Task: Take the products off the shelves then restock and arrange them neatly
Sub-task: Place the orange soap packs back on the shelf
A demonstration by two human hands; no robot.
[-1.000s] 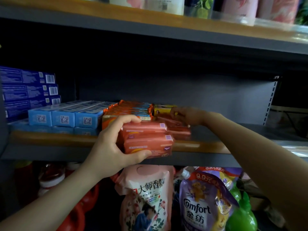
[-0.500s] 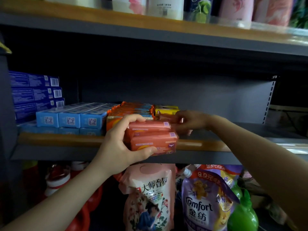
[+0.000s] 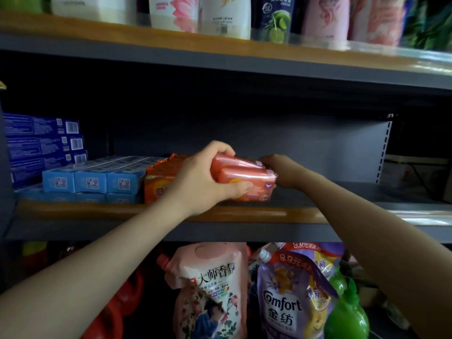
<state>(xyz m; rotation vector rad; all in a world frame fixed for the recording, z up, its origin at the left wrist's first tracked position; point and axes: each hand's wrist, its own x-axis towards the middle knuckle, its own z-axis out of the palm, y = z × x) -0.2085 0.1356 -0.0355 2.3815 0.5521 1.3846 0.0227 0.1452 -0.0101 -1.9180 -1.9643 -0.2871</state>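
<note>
The left hand [image 3: 203, 182] is holding a pack of red soap bars [image 3: 244, 177], with the fingers curled over the top and the thumb under the front. The pack is sitting at the front of the middle shelf [image 3: 244, 212], just beside a row of orange packs [image 3: 159, 179]. One orange pack is showing the small word "NEW". The right hand [image 3: 283, 170] is touching the far right end of the red pack, but its fingers are hiding behind it, so I cannot tell if that grip is closed or open.

To the left, light blue boxes [image 3: 90, 177] are lying in a neat row with square codes on their ends. Dark blue boxes [image 3: 44, 143] are piling up behind them, showing barcodes.

Below the shelf, a pink pouch [image 3: 210, 289] is showing the Chinese words "大师香氛". A purple pouch [image 3: 291, 297] is saying "Comfort 金纺" and "9.9元". A green bottle [image 3: 347, 316] is standing beside it. Bottles [image 3: 225, 15] are standing on the top shelf [image 3: 146, 42].
</note>
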